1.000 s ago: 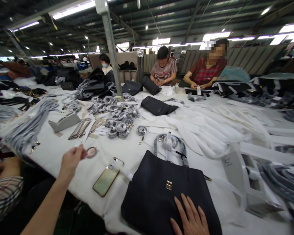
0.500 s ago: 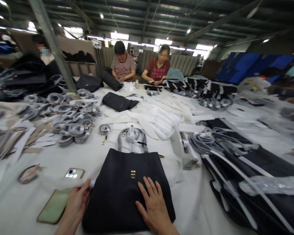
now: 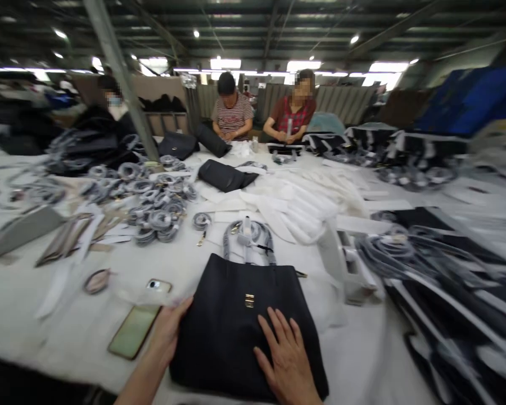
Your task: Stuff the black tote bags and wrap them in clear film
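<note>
A black handbag (image 3: 231, 337) with a small gold clasp lies flat on the white-covered table in front of me. Its two handles (image 3: 271, 244), wrapped in clear plastic, point away, with a white tag (image 3: 247, 233) between them. At the bag's left side edge, my left hand (image 3: 171, 329) holds on, its thumb on top and its other fingers partly hidden. My right hand (image 3: 289, 354) rests palm down on the lower right of the bag's front, fingers spread. Just left of my left hand lies a phone with a green screen (image 3: 134, 332).
Another phone (image 3: 159, 286) lies farther left. Coiled wrapped straps (image 3: 158, 216) are heaped at left centre, and white padding strips (image 3: 297, 199) in the middle. A grey-white dispenser-like object (image 3: 352, 259) stands right of the bag; black bag pieces (image 3: 447, 315) cover the right. Two people work across the table.
The view has swung left, so everything sits farther right. My left hand has closed in on the bag's left edge. My right hand stays flat on the bag.
</note>
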A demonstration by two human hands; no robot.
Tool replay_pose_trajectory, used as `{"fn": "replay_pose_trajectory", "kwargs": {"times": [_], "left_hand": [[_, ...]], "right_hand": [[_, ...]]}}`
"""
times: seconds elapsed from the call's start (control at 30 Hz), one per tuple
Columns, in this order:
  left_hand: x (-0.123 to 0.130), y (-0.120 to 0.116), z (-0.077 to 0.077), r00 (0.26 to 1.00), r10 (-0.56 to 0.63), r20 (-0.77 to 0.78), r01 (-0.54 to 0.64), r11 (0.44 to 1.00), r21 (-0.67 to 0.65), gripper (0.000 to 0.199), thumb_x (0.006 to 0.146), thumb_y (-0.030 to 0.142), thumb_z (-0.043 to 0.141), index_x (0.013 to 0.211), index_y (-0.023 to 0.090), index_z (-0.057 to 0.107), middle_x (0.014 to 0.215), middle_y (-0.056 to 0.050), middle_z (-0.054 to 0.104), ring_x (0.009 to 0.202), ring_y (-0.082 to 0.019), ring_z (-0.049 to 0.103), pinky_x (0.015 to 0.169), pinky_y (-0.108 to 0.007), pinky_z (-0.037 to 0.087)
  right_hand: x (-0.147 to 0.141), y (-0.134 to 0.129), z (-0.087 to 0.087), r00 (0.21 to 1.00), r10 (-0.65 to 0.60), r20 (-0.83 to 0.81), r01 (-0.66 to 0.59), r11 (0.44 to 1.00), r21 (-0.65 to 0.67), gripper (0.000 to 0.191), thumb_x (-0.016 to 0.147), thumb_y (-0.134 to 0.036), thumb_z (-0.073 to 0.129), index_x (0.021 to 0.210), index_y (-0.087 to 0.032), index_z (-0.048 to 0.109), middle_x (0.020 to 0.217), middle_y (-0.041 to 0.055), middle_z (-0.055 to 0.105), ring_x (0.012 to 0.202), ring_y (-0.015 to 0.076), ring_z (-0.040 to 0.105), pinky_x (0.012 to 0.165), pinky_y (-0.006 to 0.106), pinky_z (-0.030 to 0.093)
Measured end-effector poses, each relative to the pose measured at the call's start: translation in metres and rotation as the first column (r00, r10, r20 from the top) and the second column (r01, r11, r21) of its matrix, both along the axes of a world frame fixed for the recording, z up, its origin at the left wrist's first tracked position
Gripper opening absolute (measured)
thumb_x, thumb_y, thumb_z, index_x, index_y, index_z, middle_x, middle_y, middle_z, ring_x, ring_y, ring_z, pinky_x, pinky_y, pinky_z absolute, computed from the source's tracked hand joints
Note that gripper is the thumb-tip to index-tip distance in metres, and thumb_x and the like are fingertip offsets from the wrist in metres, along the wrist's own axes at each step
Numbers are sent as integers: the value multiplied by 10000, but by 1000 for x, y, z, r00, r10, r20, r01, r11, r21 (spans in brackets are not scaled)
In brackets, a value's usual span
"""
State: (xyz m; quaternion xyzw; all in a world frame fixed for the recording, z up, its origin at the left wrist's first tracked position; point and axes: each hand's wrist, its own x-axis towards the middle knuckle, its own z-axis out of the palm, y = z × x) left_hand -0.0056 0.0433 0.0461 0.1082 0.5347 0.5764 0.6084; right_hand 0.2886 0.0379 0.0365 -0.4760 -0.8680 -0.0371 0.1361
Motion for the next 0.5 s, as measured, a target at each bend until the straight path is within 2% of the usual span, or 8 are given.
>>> {"fn": "replay_pose_trajectory", "kwargs": {"times": [0.1,0.2,0.37,0.5], "left_hand": [[-7,2,2,999,41,-21,-39,998,58,361,634,261,797,949,133,673,968,-82,731,981,-273,664,888,-392,534],[-15,-5,-6,994,101,-31,-98,993,71,378,614,271,820,932,132,671,925,-86,729,903,-240,680,848,-359,540],[-13,-8,-27,954,291,-69,-288,956,55,274,632,282,812,775,128,637,733,-35,709,668,-148,664,658,-247,540],[-8,-2,-32,915,397,-68,-393,917,72,202,668,238,769,756,141,615,686,3,696,656,-133,659,654,-226,536]], "right_hand": [[-1,10,-12,999,33,-35,-30,995,90,555,904,-468,480,1411,-256,402,1447,86,434,1313,298,386,1071,500,245],[0,15,-20,996,67,-55,-59,990,131,541,905,-461,459,1400,-247,418,1437,87,445,1300,305,400,1065,501,249],[1,13,-17,998,64,-29,-59,987,151,561,895,-475,461,1399,-234,416,1435,96,445,1299,305,399,1065,499,235],[0,11,-14,999,54,-3,-53,989,136,569,892,-479,482,1402,-235,413,1440,89,442,1305,298,395,1075,486,214]]}}
